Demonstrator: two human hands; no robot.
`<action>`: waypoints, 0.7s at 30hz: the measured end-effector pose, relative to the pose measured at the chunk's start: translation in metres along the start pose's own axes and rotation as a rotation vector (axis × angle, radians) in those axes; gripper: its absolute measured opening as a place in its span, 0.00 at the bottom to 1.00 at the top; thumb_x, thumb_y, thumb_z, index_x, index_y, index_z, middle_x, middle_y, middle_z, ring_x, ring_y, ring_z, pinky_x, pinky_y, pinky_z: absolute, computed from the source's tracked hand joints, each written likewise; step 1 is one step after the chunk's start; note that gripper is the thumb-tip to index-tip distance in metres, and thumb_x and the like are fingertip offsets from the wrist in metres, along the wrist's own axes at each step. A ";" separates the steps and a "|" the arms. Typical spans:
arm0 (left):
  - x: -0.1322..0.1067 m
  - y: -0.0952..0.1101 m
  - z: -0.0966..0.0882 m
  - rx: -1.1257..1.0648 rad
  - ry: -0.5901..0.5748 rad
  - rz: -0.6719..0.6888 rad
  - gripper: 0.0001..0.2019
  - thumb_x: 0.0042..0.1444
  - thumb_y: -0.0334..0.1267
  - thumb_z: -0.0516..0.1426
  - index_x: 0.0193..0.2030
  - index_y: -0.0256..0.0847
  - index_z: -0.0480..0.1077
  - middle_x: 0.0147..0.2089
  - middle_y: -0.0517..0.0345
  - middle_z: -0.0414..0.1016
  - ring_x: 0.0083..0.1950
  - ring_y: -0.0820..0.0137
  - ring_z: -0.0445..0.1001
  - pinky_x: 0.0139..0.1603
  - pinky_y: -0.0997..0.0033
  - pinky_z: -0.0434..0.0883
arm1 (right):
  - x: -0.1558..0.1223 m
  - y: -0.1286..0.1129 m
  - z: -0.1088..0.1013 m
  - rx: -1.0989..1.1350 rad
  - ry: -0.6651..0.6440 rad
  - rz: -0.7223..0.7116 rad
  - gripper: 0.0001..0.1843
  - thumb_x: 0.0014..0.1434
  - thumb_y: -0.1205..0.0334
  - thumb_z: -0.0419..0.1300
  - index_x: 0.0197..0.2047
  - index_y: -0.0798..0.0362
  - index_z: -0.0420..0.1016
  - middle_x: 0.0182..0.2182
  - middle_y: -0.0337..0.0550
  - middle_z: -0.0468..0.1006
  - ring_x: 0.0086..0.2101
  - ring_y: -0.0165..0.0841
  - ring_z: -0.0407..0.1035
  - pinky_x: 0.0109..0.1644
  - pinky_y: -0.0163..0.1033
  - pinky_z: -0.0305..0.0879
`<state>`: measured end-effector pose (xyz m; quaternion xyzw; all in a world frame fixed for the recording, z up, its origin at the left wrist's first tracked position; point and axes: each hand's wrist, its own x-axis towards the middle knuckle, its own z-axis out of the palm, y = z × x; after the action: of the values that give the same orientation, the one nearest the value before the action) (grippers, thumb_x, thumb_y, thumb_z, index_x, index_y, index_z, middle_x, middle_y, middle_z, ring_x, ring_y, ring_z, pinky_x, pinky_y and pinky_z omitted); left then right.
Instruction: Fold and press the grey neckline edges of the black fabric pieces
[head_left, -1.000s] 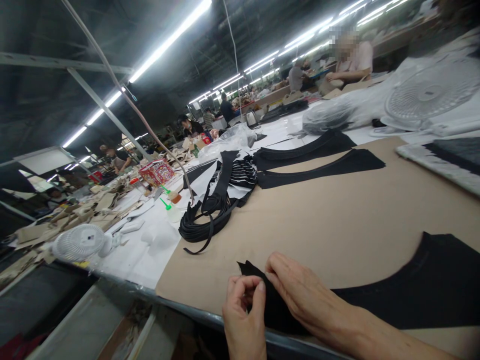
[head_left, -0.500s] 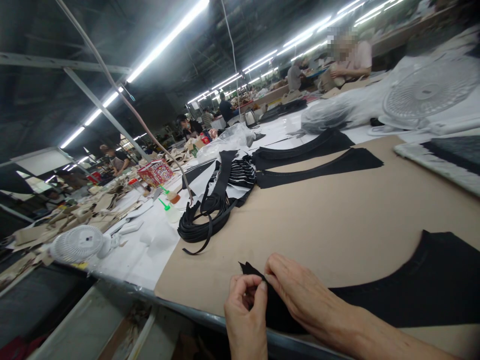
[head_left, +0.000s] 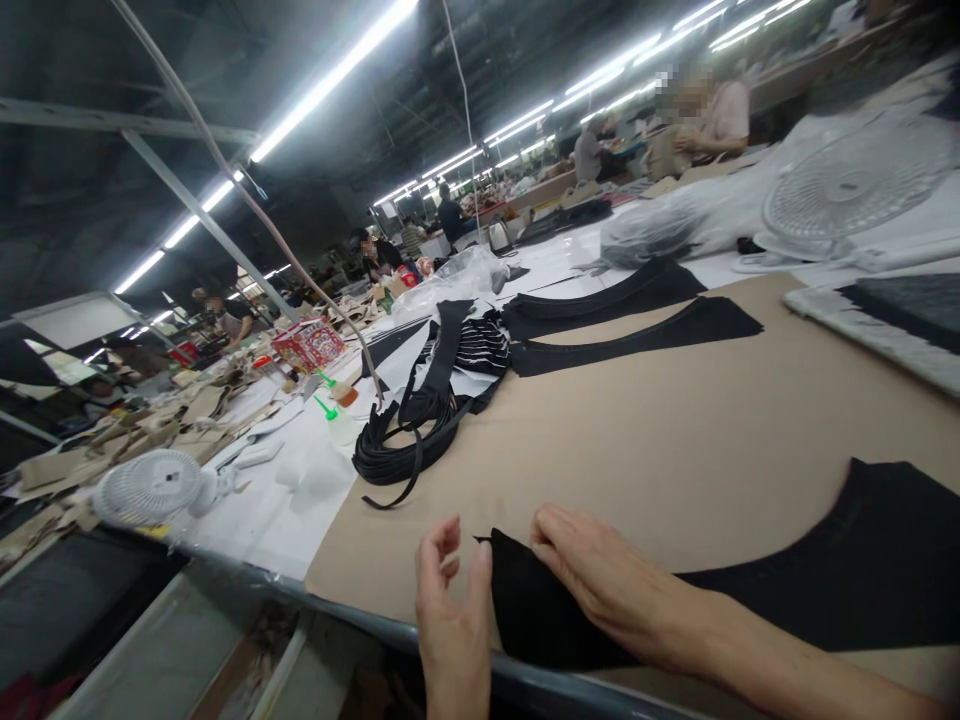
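Observation:
A black fabric piece (head_left: 847, 600) with a curved upper edge lies along the front of the table, its left end under my hands. My right hand (head_left: 592, 570) is closed at that upper edge, fingertips pinching the cloth near its left end; the exact grip is partly hidden behind the knuckles. Just left of the fabric's end, my left hand (head_left: 454, 620) is raised with thumb and fingers apart and nothing between them. Its thumb is beside the fabric's pointed corner; whether they touch I cannot tell.
A coil of black strips (head_left: 409, 450) lies beyond my hands, near two more curved black pieces (head_left: 637, 335). White fans stand left (head_left: 150, 487) and right (head_left: 855, 185). Green-tipped bottles (head_left: 341, 425) are behind the coil. The table edge (head_left: 360, 620) runs close by; people work farther back.
My left hand has let go of the fabric's edge and moved left, its fingers spreading. My right hand stays at the edge. The fabric's left end now lies more spread out.

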<state>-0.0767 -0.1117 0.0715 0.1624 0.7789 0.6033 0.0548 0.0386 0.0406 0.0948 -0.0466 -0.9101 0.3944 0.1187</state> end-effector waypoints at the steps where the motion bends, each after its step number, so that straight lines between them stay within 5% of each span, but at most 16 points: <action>1: 0.006 0.001 -0.003 -0.023 -0.060 -0.017 0.26 0.45 0.49 0.65 0.50 0.40 0.70 0.48 0.49 0.73 0.51 0.62 0.71 0.50 0.67 0.67 | 0.001 0.002 -0.002 0.033 -0.022 -0.012 0.11 0.71 0.63 0.43 0.37 0.51 0.61 0.33 0.41 0.69 0.33 0.33 0.62 0.38 0.39 0.56; 4: 0.021 -0.001 -0.006 -0.085 -0.358 -0.133 0.24 0.43 0.51 0.66 0.43 0.36 0.74 0.39 0.50 0.77 0.41 0.64 0.74 0.43 0.69 0.69 | 0.009 0.010 -0.003 0.098 -0.076 -0.008 0.13 0.71 0.58 0.43 0.36 0.51 0.61 0.33 0.39 0.69 0.33 0.32 0.63 0.37 0.38 0.57; 6: 0.027 -0.006 -0.007 -0.089 -0.447 -0.175 0.20 0.45 0.51 0.65 0.36 0.35 0.75 0.32 0.53 0.77 0.34 0.68 0.73 0.36 0.72 0.68 | 0.015 0.016 0.000 0.083 -0.107 0.004 0.13 0.71 0.57 0.45 0.35 0.51 0.62 0.32 0.39 0.70 0.33 0.32 0.63 0.37 0.38 0.58; 11: 0.036 -0.025 -0.008 0.002 -0.365 -0.140 0.14 0.49 0.44 0.61 0.36 0.35 0.74 0.28 0.58 0.74 0.30 0.70 0.71 0.32 0.73 0.66 | 0.023 0.029 0.015 0.013 -0.033 -0.004 0.08 0.69 0.65 0.47 0.40 0.52 0.67 0.37 0.42 0.72 0.38 0.34 0.66 0.42 0.40 0.61; 15: 0.038 -0.034 -0.011 0.133 -0.255 -0.080 0.13 0.49 0.40 0.61 0.41 0.38 0.74 0.33 0.56 0.74 0.36 0.65 0.72 0.39 0.66 0.69 | 0.022 0.031 0.027 -0.113 0.016 -0.039 0.10 0.64 0.72 0.52 0.47 0.52 0.69 0.43 0.44 0.72 0.44 0.36 0.66 0.49 0.43 0.60; 19: 0.034 -0.038 -0.014 0.380 -0.115 0.269 0.14 0.56 0.33 0.56 0.49 0.43 0.72 0.48 0.52 0.72 0.51 0.61 0.70 0.54 0.55 0.67 | 0.025 0.025 0.034 -0.257 -0.026 -0.079 0.13 0.61 0.74 0.57 0.47 0.51 0.70 0.42 0.43 0.71 0.44 0.38 0.65 0.50 0.45 0.59; 21: 0.033 -0.040 -0.016 0.490 -0.165 0.520 0.14 0.60 0.30 0.52 0.49 0.45 0.72 0.48 0.53 0.72 0.52 0.63 0.69 0.55 0.56 0.67 | 0.028 0.022 0.038 -0.271 -0.040 -0.084 0.14 0.60 0.75 0.57 0.48 0.51 0.70 0.42 0.42 0.70 0.43 0.37 0.64 0.49 0.45 0.59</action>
<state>-0.1198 -0.1242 0.0411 0.4114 0.8260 0.3774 -0.0785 0.0022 0.0338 0.0587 -0.0163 -0.9583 0.2635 0.1094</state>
